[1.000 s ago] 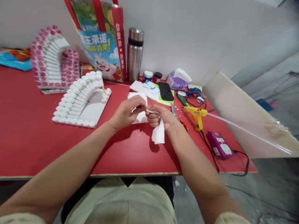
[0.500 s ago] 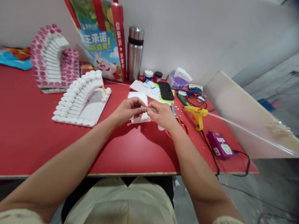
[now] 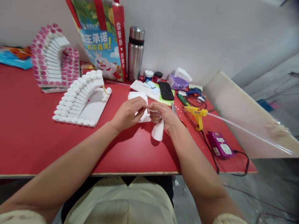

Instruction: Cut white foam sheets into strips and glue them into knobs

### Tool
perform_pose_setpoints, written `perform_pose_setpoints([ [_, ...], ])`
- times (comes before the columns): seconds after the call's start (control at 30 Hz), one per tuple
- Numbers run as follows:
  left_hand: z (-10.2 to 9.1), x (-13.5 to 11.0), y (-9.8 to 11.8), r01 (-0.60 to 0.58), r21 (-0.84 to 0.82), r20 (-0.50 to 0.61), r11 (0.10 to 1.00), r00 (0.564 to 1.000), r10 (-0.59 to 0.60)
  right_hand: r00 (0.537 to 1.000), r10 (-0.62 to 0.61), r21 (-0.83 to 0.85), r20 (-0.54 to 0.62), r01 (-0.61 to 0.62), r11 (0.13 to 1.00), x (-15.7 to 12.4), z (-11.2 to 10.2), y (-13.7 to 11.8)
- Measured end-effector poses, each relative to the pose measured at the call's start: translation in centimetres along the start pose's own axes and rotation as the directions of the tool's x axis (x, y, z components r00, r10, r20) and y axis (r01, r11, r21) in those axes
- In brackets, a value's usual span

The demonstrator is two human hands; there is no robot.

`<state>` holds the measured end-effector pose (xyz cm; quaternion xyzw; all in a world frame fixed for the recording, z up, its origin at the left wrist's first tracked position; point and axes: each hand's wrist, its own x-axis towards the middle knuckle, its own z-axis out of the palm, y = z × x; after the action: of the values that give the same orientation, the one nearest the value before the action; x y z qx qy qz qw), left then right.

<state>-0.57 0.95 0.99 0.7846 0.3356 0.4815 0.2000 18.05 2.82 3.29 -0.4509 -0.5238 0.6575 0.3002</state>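
My left hand (image 3: 129, 112) and my right hand (image 3: 163, 115) meet over the middle of the red table (image 3: 35, 140), fingertips pinched together on a small white piece (image 3: 150, 110) between them. A white sheet (image 3: 158, 131) hangs down from my right hand. Under my hands lies a stack of white foam sheets (image 3: 137, 95). A white stepped foam model (image 3: 81, 98) stands left of my left hand.
A pink-dotted stepped model (image 3: 52, 57) stands at back left. A printed bag (image 3: 101, 40) and a steel flask (image 3: 135, 53) lean by the wall. A yellow glue gun (image 3: 197, 115), a purple power strip (image 3: 219, 145), a black case (image 3: 165, 91) and cables lie right.
The white sheet hung from my right hand, was tucked almost out of sight half a second ago, and now hangs down again. My hands stay pinched together at the same spot.
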Motion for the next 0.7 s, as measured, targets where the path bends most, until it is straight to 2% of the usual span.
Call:
perform_pose_setpoints([
  [0.07,0.1,0.2,-0.2,0.192,-0.237,0.026,0.952,0.981,-0.191,0.982,-0.167,-0.195,-0.084,0.148,0.97,-0.1,0.1,0.1],
  [0.1,0.2,0.3,-0.4,0.314,-0.379,0.073,0.871,0.948,-0.31,0.958,-0.265,-0.323,-0.108,0.219,0.921,-0.2,0.2,0.1],
  [0.17,0.3,0.6,-0.8,0.537,-0.582,0.238,0.611,0.831,-0.503,0.899,-0.428,-0.55,-0.091,0.313,0.774,-0.4,0.2,0.2],
  [0.2,0.3,0.8,-1.1,0.62,-0.614,0.331,0.488,0.764,-0.554,0.873,-0.484,-0.631,-0.063,0.341,0.697,-0.5,0.2,0.3],
  [0.27,0.3,0.9,-1.5,0.734,-0.597,0.483,0.324,0.651,-0.585,0.83,-0.557,-0.735,0.015,0.387,0.557,-0.8,0.0,0.4],
  [0.33,0.2,0.9,-1.8,0.804,-0.545,0.593,0.238,0.57,-0.569,0.803,-0.588,-0.798,0.101,0.418,0.434,-1.0,-0.2,0.6],
  [0.43,-0.2,0.9,-1.8,0.871,-0.473,0.717,0.133,0.468,-0.518,0.791,-0.578,-0.853,0.201,0.432,0.294,-1.2,-0.3,0.7],
  [0.5,-0.6,1.0,-1.6,0.89,-0.45,0.767,0.072,0.427,-0.48,0.787,-0.57,-0.863,0.237,0.44,0.249,-1.2,-0.4,0.8],
  [0.57,-0.9,1.0,-1.5,0.889,-0.458,0.778,0.031,0.417,-0.469,0.788,-0.563,-0.86,0.249,0.447,0.245,-1.2,-0.4,0.8],
  [0.63,-1.0,1.0,-1.4,0.876,-0.483,0.763,0.026,0.435,-0.478,0.793,-0.56,-0.859,0.24,0.443,0.257,-1.0,-0.4,0.8],
  [0.7,-0.9,1.0,-1.3,0.861,-0.505,0.739,0.062,0.468,-0.484,0.793,-0.568,-0.858,0.222,0.435,0.272,-0.9,-0.4,0.8],
])
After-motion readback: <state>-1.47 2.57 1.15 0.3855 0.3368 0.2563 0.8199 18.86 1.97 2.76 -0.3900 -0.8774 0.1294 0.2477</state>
